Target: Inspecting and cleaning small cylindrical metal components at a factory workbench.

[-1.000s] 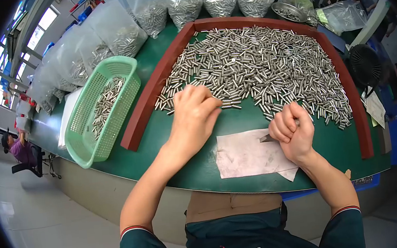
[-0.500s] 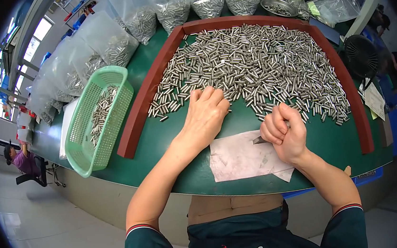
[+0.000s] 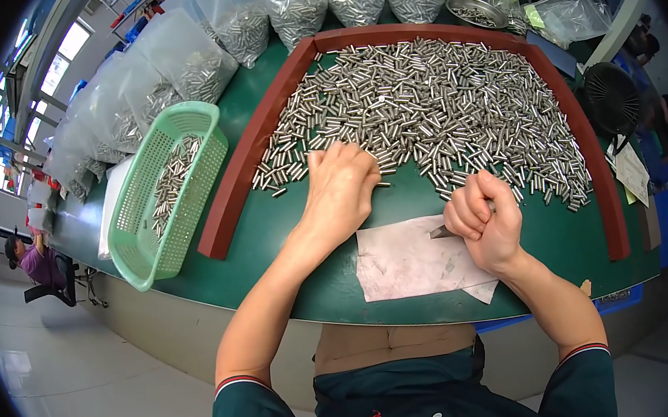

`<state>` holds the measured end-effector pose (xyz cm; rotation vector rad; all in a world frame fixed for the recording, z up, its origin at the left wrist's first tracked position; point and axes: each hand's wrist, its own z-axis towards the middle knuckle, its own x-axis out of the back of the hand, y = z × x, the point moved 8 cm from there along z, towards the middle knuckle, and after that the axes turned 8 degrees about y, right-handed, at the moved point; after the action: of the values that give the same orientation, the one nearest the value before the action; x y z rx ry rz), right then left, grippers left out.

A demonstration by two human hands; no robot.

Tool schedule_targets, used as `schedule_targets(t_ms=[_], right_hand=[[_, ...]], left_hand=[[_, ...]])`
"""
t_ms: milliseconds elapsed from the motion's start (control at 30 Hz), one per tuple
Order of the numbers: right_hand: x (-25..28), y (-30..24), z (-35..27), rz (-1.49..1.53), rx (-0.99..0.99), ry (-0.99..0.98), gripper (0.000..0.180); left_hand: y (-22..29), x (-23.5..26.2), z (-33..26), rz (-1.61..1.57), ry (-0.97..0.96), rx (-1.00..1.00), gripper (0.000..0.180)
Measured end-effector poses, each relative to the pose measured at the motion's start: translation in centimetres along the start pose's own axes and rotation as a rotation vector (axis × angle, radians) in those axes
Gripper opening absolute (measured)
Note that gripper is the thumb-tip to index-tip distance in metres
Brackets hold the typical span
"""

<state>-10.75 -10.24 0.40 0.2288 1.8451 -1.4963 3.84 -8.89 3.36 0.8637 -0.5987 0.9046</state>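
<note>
A wide heap of short silvery metal pins (image 3: 429, 107) covers the middle of the green table. At its near edge, my left hand (image 3: 338, 184) is closed with fingers bent down; the fingertips are hidden, as is anything between them. A single pin (image 3: 383, 184) lies just right of that hand. My right hand (image 3: 486, 222) is curled in a fist, thumb side up, around a grey metal tool (image 3: 439, 232). Only the tool's flat end sticks out to the left, over a stained pale cloth (image 3: 403, 262).
A red-brown frame (image 3: 239, 181) borders the heap on three sides. Left of it stands a green mesh basket (image 3: 132, 264) with pins inside. Bags of pins (image 3: 245, 32) line the back and left. A metal bowl (image 3: 477, 11) and a black fan (image 3: 611, 97) are at right.
My left hand has shifted slightly left and down at the heap's near edge. The right fist stays almost in place with the tool in it. The whole view has moved a little.
</note>
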Motion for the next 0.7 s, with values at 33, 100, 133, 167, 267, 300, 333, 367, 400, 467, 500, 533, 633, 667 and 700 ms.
schedule_targets(t_ms=[33, 100, 133, 167, 267, 300, 333, 367, 400, 467, 500, 533, 633, 667, 700], right_hand=[[0.1, -0.1, 0.0, 0.000, 0.003, 0.006, 0.042], [0.3, -0.2, 0.0, -0.002, 0.004, 0.002, 0.042], [0.3, -0.2, 0.0, 0.000, 0.005, 0.004, 0.042], [0.3, -0.2, 0.0, -0.005, 0.002, 0.006, 0.042], [-0.2, 0.1, 0.1, -0.001, -0.020, 0.011, 0.042], [-0.5, 0.3, 0.2, 0.007, -0.035, 0.017, 0.042], [-0.5, 0.2, 0.1, 0.006, -0.032, 0.011, 0.043], [-0.5, 0.3, 0.1, 0.020, -0.035, 0.010, 0.042], [0.0, 0.4, 0.1, 0.010, -0.030, 0.023, 0.041], [-0.3, 0.4, 0.0, 0.048, -0.035, 0.027, 0.041], [-0.3, 0.7, 0.1, 0.054, -0.032, 0.014, 0.041], [-0.1, 1.0, 0.2, 0.074, -0.033, 0.057, 0.041], [-0.1, -0.6, -0.1, 0.082, 0.046, 0.066, 0.041], [-0.2, -0.6, -0.2, 0.076, 0.058, 0.076, 0.040], [-0.9, -0.6, -0.3, 0.049, 0.056, 0.080, 0.040]], left_hand=[[-0.3, 0.4, -0.2, -0.023, 0.003, 0.044, 0.004], [-0.7, 1.3, -0.7, -0.043, 0.025, 0.093, 0.005], [-1.1, 1.7, -1.1, -0.063, 0.044, 0.134, 0.004], [-1.5, 2.2, -1.5, -0.082, 0.064, 0.175, 0.005], [-3.1, 3.8, -3.4, -0.373, 0.115, 0.442, 0.004], [-4.2, 3.8, -5.3, -0.624, 0.118, 0.697, 0.007], [-3.7, 4.5, -6.3, -0.875, 0.194, 0.764, 0.007], [-3.4, 5.4, -7.5, -1.119, 0.283, 0.823, 0.007], [-3.0, 6.3, -8.6, -1.294, 0.360, 0.836, 0.007], [-3.0, 8.6, -12.1, -1.386, 0.539, 0.902, 0.008], [-3.2, 10.0, -14.1, -1.334, 0.595, 0.926, 0.013], [-3.7, 10.9, -16.5, -1.336, 0.696, 0.980, 0.013], [-4.7, 12.6, -22.5, -1.317, 0.936, 1.110, 0.013], [-4.9, 13.2, -24.7, -1.298, 0.998, 1.153, 0.013], [-5.1, 13.9, -26.7, -1.266, 1.055, 1.193, 0.014]])
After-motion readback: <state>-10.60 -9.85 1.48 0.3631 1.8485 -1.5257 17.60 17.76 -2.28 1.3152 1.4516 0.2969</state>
